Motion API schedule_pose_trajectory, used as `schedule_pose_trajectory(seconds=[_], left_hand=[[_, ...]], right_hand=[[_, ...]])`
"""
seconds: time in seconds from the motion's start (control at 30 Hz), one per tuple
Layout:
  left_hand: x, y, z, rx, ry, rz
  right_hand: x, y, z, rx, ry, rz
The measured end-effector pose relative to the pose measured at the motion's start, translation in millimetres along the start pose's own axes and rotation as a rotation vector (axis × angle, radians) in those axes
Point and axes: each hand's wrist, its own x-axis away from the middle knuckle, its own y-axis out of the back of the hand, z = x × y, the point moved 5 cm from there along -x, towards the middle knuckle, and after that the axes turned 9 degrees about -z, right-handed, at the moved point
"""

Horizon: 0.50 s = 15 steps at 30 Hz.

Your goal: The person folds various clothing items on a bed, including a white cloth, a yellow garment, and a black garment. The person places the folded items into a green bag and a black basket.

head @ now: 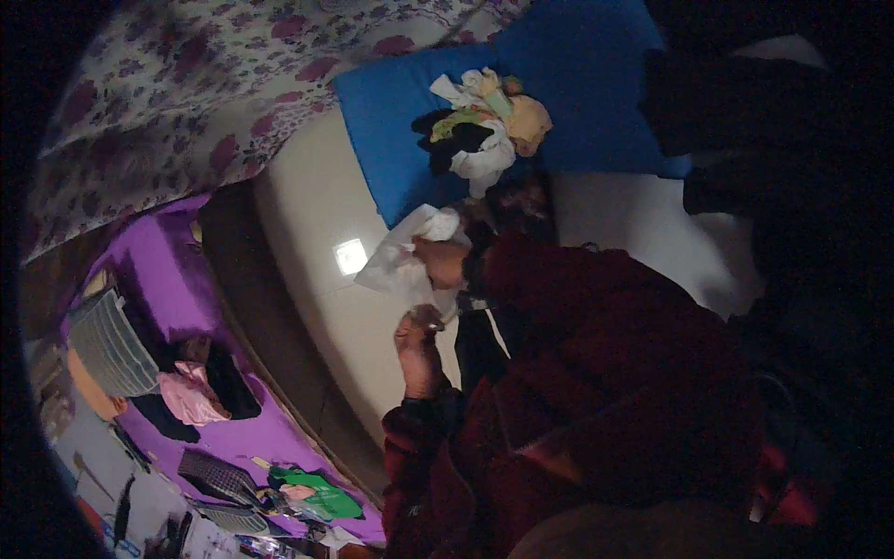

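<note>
A thin white cloth (394, 269) hangs bunched and creased in front of me. My right hand (443, 264) grips it near its upper side, with the fingers partly lost in the folds. Close below, my left hand (419, 342) is curled at the cloth's lower end and appears to pinch it; the dim light blurs the fingertips. Both arms are in dark red sleeves (538, 279). Beyond my right hand, a heap of crumpled clothes (482, 133) in white, black, peach and green lies on a blue padded surface (384, 140).
Pale floor tiles (307, 195) with a bright light reflection lie beyond my hands. To the left, a purple surface (167, 272) bears a grey ribbed piece (115, 342), pink satin cloth (195, 395) and a green item (325, 492). Floral fabric (209, 91) spreads across the top left.
</note>
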Motion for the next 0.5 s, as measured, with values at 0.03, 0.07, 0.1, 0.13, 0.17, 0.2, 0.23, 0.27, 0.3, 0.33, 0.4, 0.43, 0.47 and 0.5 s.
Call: schedule_pose_trajectory(seconds=[0.03, 0.07, 0.1, 0.13, 0.17, 0.2, 0.23, 0.27, 0.3, 0.33, 0.4, 0.43, 0.47, 0.5], left_hand=[[-3, 9, 6, 0.245, 0.078, -0.077], [-11, 20, 4, -0.129, -0.037, -0.141], [-12, 27, 7, 0.102, -0.024, -0.182], [-16, 33, 11, 0.088, 0.019, -0.200], [-20, 39, 16, 0.088, 0.083, -0.247], [-21, 39, 16, -0.002, 0.021, -0.218], [-22, 40, 16, -0.088, -0.027, -0.219], [-23, 40, 16, -0.174, -0.075, -0.221], [-24, 40, 21, -0.058, 0.006, -0.245], [-24, 40, 27, 0.058, 0.087, -0.269], [-25, 38, 31, 0.190, 0.158, -0.280], [-25, 37, 30, 0.208, 0.150, -0.267], [-25, 37, 29, 0.249, 0.148, -0.261], [-25, 38, 27, 0.154, 0.122, -0.260]], right_hand=[[7, 8, -1, -0.070, 0.083, -0.043], [16, 30, -2, -0.307, 0.378, -0.187], [20, 33, -29, -0.460, 0.163, -0.005], [28, 38, -55, -0.630, -0.014, 0.123], [37, 49, -91, -0.638, -0.304, -0.052], [49, 60, -123, -0.688, -0.493, -0.274], [58, 70, -157, -0.395, -0.684, -0.439], [63, 79, -183, -0.129, -0.784, -0.624], [66, 79, -204, 0.044, -0.864, -0.700], [68, 76, -222, 0.099, -0.890, -0.780], [62, 57, -258, 0.170, -0.989, -0.654], [57, 53, -271, 0.173, -1.008, -0.629], [53, 53, -279, 0.158, -1.021, -0.610], [51, 56, -284, 0.087, -1.016, -0.616]])
